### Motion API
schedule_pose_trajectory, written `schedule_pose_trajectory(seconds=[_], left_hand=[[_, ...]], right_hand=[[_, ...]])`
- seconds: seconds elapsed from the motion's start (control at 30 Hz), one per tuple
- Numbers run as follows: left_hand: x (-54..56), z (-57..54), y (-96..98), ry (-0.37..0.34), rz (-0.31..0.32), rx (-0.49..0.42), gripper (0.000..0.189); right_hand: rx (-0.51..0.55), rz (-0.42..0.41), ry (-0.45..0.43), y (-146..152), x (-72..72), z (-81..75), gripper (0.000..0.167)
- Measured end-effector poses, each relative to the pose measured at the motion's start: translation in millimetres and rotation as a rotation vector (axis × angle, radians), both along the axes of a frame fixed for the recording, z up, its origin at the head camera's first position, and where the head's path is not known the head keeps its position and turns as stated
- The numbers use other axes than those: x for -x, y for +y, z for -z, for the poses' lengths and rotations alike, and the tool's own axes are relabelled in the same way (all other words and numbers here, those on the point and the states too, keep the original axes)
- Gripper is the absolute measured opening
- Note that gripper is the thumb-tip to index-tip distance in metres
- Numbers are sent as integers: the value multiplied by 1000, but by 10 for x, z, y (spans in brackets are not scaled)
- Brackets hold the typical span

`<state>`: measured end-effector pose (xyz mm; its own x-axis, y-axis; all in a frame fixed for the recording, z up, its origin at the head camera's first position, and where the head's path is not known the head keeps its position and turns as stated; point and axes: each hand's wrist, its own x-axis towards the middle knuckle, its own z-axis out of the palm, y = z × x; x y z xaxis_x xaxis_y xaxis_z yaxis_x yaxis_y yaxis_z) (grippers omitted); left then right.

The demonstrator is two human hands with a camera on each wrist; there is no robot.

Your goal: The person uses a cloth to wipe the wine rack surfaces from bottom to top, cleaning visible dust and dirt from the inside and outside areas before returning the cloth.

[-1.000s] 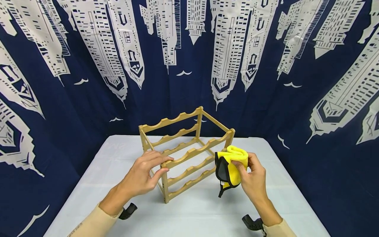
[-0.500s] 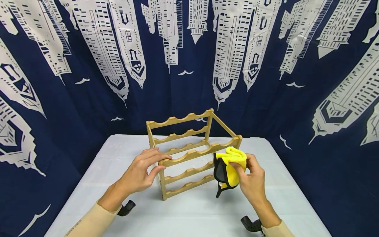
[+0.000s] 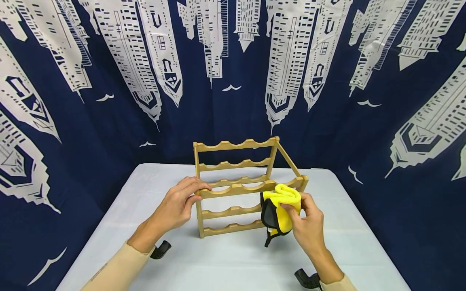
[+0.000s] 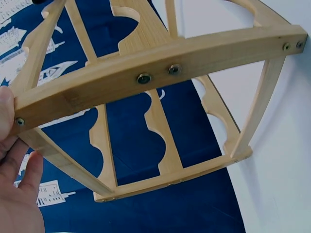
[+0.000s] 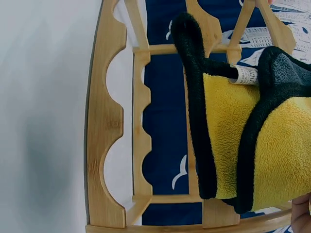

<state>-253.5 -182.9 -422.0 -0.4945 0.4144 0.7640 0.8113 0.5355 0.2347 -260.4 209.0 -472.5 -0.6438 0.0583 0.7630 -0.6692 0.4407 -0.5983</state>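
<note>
A light wooden wine rack (image 3: 236,189) with scalloped rails stands on the table. My left hand (image 3: 182,202) grips its front upper left corner, fingers over the top rail and thumb at the front. Bolt heads dot the rack's end post (image 4: 160,68) in the left wrist view, with the left hand (image 4: 19,194) at the edge. A folded yellow cloth (image 3: 285,210) with black edging and a grey side is pinched in my right hand (image 3: 309,226), before the rack's right front, hiding part of it. A loop and white label show on the cloth (image 5: 282,145) in the right wrist view.
The table (image 3: 225,266) has a pale cover, and its surface shows in front of the rack and on both sides. A dark blue curtain (image 3: 218,121) with white buildings hangs close behind. Black wrist devices (image 3: 161,249) sit on both wrists.
The rack has turned on the table, its front now facing me more squarely and its back shifted right. The left hand stayed on the corner; the right hand keeps the cloth nearly in place.
</note>
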Motion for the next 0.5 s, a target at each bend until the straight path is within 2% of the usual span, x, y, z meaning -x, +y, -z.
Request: schedule_pose_trajectory(seconds=[0.13, 0.3, 0.5], left_hand=[[83, -3, 26, -13, -20, -14, 34], [146, -25, 47, -46, -45, -21, 34], [220, -15, 33, -72, -37, -39, 54]], right_hand=[[-36, -21, 17, -13, -4, 34, 45], [-128, -79, 46, -60, 11, 103, 48], [-203, -208, 78, -211, 40, 213, 49]])
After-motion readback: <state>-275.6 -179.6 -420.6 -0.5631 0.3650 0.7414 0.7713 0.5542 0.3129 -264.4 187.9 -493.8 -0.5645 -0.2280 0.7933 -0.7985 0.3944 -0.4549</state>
